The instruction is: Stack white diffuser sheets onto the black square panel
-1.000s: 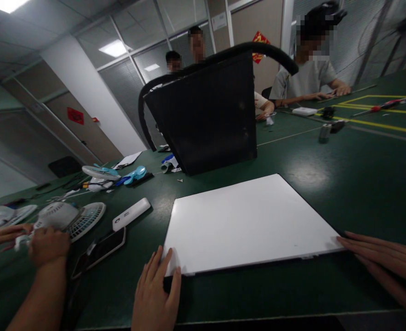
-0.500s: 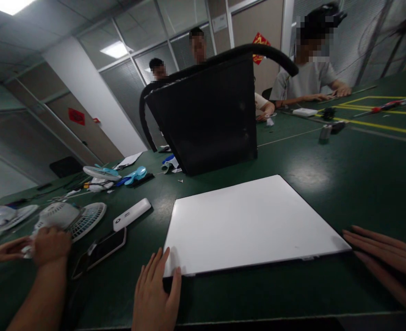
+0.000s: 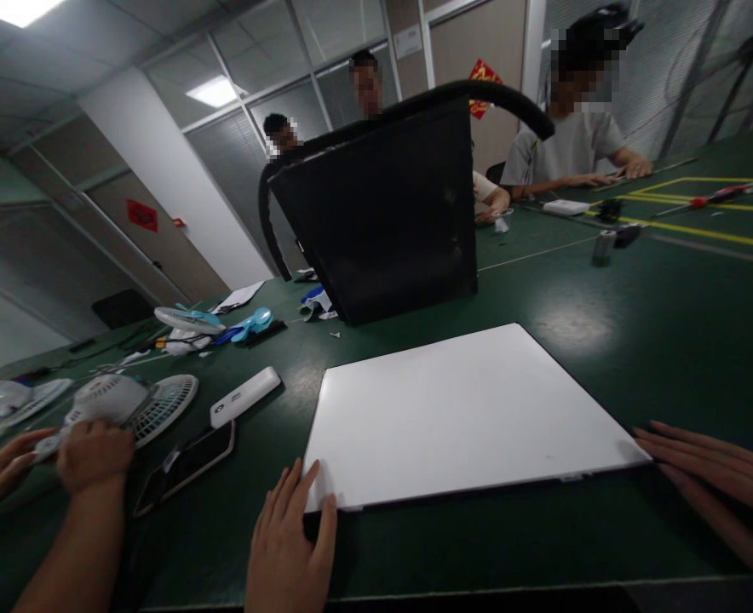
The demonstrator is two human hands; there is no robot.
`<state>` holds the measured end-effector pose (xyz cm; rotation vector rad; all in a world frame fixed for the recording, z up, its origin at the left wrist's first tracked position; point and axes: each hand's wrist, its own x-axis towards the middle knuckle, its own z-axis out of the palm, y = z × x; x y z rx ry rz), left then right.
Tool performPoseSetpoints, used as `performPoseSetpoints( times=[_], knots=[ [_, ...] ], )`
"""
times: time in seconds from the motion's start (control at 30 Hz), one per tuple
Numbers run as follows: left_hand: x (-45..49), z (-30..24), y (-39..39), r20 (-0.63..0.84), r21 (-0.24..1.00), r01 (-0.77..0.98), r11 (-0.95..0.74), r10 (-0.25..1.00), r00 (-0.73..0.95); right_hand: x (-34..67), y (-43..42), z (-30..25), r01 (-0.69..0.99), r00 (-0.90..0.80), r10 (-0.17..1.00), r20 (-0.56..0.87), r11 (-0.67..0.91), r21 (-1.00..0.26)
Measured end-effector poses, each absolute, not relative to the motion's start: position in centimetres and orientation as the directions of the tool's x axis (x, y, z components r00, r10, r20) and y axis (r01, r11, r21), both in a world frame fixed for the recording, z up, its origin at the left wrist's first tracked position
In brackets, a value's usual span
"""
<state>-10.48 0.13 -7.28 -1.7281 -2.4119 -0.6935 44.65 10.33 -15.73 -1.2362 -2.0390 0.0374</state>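
1. We see a dark green table (image 3: 683,358) spanning the view, with yellow lines (image 3: 715,231) marked on its far right part.
2. Flat on it, near its front edge, we find a white panel (image 3: 459,417) with dark edging.
3. Beyond that, we see a large black panel (image 3: 389,213) standing on edge.
4. To the left, we make out a phone (image 3: 191,464), just beside a slim white device (image 3: 245,397), and a white fan grille (image 3: 165,409).
5. Farther back on that side, we notice a light blue object (image 3: 258,320) and a white sheet (image 3: 242,295).
6. Toward the far right, we spot a small metallic cylinder (image 3: 603,247) and a white box (image 3: 566,208).
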Motion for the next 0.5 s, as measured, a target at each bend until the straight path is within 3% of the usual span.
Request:
performPoseSetpoints(
  times=[0.5],
  knots=[
    [-10.4, -7.3, 0.2, 0.339, 0.333, 0.91, 0.249, 0.868, -0.362, 40.2, 10.8, -18.0, 0.742, -0.296, 0.782, 0.549, 0.55, -0.383]
  ],
)
